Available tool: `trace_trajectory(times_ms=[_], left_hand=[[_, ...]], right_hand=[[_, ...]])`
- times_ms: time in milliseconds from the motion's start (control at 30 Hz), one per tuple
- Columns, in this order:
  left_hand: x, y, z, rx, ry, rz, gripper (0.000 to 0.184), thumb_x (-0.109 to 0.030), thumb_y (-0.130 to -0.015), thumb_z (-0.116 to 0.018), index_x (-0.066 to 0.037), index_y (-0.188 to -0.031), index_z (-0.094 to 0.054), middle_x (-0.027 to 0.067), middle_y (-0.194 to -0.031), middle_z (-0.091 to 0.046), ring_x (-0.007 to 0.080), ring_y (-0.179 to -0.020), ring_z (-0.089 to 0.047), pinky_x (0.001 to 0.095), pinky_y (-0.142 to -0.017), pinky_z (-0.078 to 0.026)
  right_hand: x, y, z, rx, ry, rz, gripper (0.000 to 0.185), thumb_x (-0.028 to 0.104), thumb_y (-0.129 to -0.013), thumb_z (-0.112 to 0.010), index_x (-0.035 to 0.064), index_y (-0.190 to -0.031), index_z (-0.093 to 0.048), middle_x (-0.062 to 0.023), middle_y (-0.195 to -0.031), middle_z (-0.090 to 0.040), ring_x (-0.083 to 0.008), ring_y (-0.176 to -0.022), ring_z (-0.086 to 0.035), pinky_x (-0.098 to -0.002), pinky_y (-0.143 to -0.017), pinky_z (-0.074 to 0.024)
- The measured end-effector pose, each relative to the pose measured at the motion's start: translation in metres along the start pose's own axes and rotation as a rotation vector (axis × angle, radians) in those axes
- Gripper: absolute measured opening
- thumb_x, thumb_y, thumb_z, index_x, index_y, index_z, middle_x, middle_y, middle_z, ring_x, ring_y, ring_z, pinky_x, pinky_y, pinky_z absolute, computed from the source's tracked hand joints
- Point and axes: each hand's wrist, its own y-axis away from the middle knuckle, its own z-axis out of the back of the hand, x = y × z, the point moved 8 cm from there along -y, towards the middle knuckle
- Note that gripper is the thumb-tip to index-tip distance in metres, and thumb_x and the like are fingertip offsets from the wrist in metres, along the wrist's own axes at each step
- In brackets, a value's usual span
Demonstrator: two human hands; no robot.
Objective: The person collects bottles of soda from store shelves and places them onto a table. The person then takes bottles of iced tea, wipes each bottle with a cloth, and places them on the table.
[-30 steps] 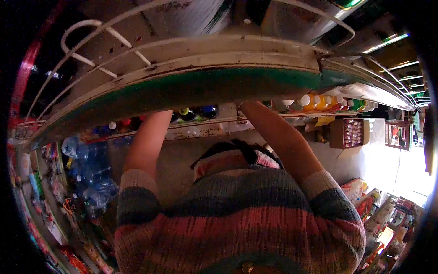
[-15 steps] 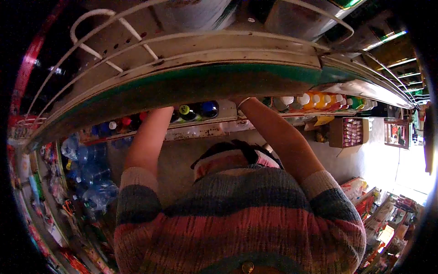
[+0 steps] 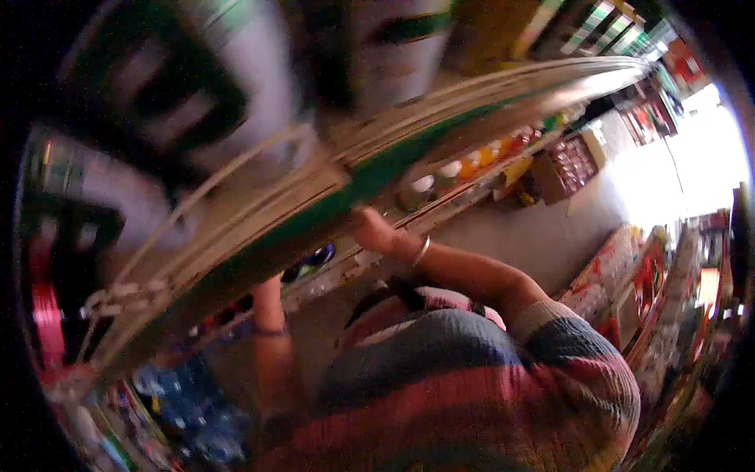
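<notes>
My right hand [image 3: 373, 230] is at the green front edge of the upper shelf [image 3: 393, 157], a pale bangle on its wrist. Motion smears its fingers, so I cannot tell whether it grips the edge. Under the same shelf, my left hand [image 3: 268, 293] reaches in among the lower row, its fingers hidden by the shelf; a dark band circles that forearm. Between the hands, dark bottles with a blue cap [image 3: 324, 254] stand in the lower row. Right of my right hand are white-capped bottles [image 3: 422, 185] and orange ones [image 3: 470, 161].
Large blurred packs with green and white print [image 3: 259, 86] fill the upper shelf behind a wire rail [image 3: 212, 185]. An open cardboard box [image 3: 570, 165] stands on the floor at right. Clear plastic bottles [image 3: 197, 409] lie at lower left, and packaged goods [image 3: 605, 259] line the right.
The view has tilted, so the shelf now slopes up to the right. My right hand has come out from under the shelf to its edge. My left hand remains under it.
</notes>
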Motion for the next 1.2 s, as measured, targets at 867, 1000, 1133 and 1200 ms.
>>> trace_trajectory(times_ms=[867,1000,1133,1200], left_hand=[[-0.628,0.262,-0.443,1.311,0.716,-0.550,0.020,-0.001,-0.079,-0.063,-0.004,-0.098,-0.063,0.0115,-0.089,-0.063,0.0212,-0.076,-0.064,0.0303,-0.069,-0.052],[-0.669,0.285,-0.499,1.334,0.701,-0.640,0.017,-0.004,-0.079,-0.063,-0.005,-0.097,-0.064,0.0120,-0.085,-0.063,0.0225,-0.074,-0.064,0.0312,-0.067,-0.051],[-0.692,0.291,-0.578,1.316,0.637,-0.584,0.015,-0.005,-0.079,-0.063,-0.005,-0.094,-0.065,0.0120,-0.083,-0.064,0.0223,-0.074,-0.064,0.0309,-0.067,-0.051],[-0.709,0.293,-0.628,1.341,0.641,-0.483,0.014,-0.006,-0.080,-0.062,-0.004,-0.093,-0.066,0.0118,-0.085,-0.064,0.0219,-0.073,-0.064,0.0308,-0.067,-0.052]], right_hand=[[-0.048,0.628,0.419,-1.515,-0.670,-0.102,0.028,0.010,-0.094,-0.049,-0.0013,-0.119,-0.053,-0.0110,-0.104,-0.063,-0.0168,-0.092,-0.062,-0.0296,-0.083,-0.0509],[-0.067,0.653,0.472,-1.525,-0.675,-0.006,0.027,0.009,-0.093,-0.050,-0.0007,-0.117,-0.055,-0.0099,-0.102,-0.063,-0.0162,-0.090,-0.062,-0.0302,-0.082,-0.0516],[-0.069,0.658,0.555,-1.465,-0.713,0.053,0.026,0.008,-0.093,-0.052,-0.0016,-0.117,-0.055,-0.0087,-0.104,-0.063,-0.0151,-0.093,-0.061,-0.0284,-0.084,-0.0500],[-0.064,0.668,0.613,-1.435,-0.618,0.025,0.026,0.008,-0.094,-0.049,-0.0016,-0.117,-0.055,-0.0093,-0.103,-0.063,-0.0153,-0.094,-0.061,-0.0287,-0.084,-0.0501]])
